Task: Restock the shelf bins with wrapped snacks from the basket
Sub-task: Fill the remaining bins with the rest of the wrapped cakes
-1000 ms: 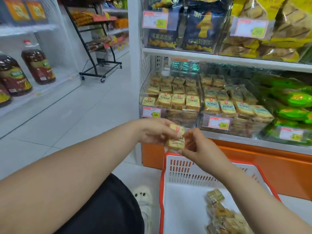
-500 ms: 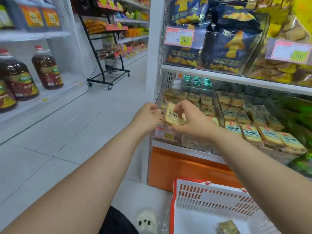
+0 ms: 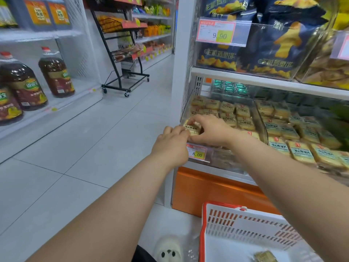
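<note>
Now the wrapped snack point(image 3: 192, 128), a pale yellow packet with a printed label, is arriving at the front left corner of the clear shelf bin point(image 3: 261, 118), where half a second ago it was being carried in the air in front of the shelf and a second ago was being held low over the basket. The right hand point(image 3: 209, 129) is gripping the packet from above, its fingers point(image 3: 190, 121) curled over the far edge, while the left hand point(image 3: 171, 146) is pinching the near end with bent fingers just beside the bin's front wall and above the 8.00 price tag point(image 3: 196, 152). Rows of like packets are already lying flat in this bin and in the neighbouring one to its right. The red-rimmed white basket point(image 3: 245, 224) is sitting on the floor below the shelf, with one more packet point(image 3: 265, 256) showing at the frame's bottom edge. Judging from this, one placement is nearly finishing, and further trips are remaining.
</note>
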`<action>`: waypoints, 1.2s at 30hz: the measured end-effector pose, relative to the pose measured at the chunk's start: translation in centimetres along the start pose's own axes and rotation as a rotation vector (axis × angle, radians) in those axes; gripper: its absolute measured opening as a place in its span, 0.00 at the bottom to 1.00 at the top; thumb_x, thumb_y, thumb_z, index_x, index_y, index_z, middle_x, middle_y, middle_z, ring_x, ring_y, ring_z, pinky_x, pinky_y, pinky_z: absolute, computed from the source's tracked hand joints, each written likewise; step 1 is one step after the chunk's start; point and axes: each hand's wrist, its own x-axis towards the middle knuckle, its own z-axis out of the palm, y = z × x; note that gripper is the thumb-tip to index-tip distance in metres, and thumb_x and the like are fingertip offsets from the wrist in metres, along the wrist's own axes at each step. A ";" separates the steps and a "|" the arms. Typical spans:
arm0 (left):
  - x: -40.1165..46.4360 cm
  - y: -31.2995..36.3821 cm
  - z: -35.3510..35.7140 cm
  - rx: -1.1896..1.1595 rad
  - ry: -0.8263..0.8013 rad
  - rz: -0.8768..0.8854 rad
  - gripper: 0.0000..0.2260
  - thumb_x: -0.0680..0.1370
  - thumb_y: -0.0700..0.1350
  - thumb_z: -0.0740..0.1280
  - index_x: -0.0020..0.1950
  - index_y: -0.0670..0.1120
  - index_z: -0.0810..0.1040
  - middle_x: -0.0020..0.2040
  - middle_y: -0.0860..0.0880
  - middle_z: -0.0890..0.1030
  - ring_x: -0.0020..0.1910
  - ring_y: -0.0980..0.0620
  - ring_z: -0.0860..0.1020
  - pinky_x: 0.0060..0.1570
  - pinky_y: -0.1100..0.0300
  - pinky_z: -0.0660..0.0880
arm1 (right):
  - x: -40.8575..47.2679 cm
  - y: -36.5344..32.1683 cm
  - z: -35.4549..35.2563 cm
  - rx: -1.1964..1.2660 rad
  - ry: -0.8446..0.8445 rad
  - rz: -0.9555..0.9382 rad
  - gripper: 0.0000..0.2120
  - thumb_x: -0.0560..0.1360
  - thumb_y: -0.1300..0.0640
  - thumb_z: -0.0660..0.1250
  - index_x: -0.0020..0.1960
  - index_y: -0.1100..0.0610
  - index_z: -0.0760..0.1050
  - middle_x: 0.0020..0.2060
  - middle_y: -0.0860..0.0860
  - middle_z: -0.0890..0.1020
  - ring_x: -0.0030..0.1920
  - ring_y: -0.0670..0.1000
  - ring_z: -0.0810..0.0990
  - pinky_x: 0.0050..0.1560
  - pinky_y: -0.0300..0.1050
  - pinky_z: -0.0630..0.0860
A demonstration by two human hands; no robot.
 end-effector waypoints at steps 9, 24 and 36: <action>-0.1 0.6 -0.4 0.008 -0.054 -0.012 0.23 0.77 0.42 0.61 0.73 0.48 0.65 0.75 0.51 0.63 0.68 0.46 0.62 0.64 0.54 0.64 | -1.2 0.7 0.7 -0.083 0.049 -0.011 0.30 0.74 0.33 0.63 0.72 0.44 0.67 0.69 0.47 0.69 0.69 0.52 0.66 0.67 0.57 0.65; -5.6 7.4 2.0 -0.069 0.049 0.080 0.19 0.81 0.46 0.59 0.72 0.50 0.69 0.70 0.49 0.71 0.69 0.47 0.65 0.65 0.53 0.65 | -18.3 3.2 4.0 0.310 0.357 0.141 0.14 0.77 0.49 0.66 0.61 0.50 0.76 0.55 0.44 0.79 0.58 0.45 0.75 0.57 0.41 0.70; -14.2 17.3 19.7 -0.224 -0.437 0.053 0.16 0.81 0.45 0.60 0.68 0.50 0.74 0.68 0.49 0.74 0.67 0.47 0.69 0.65 0.54 0.68 | -34.1 15.2 20.1 0.484 -0.099 0.857 0.06 0.78 0.55 0.62 0.45 0.57 0.73 0.39 0.51 0.78 0.40 0.53 0.76 0.41 0.47 0.71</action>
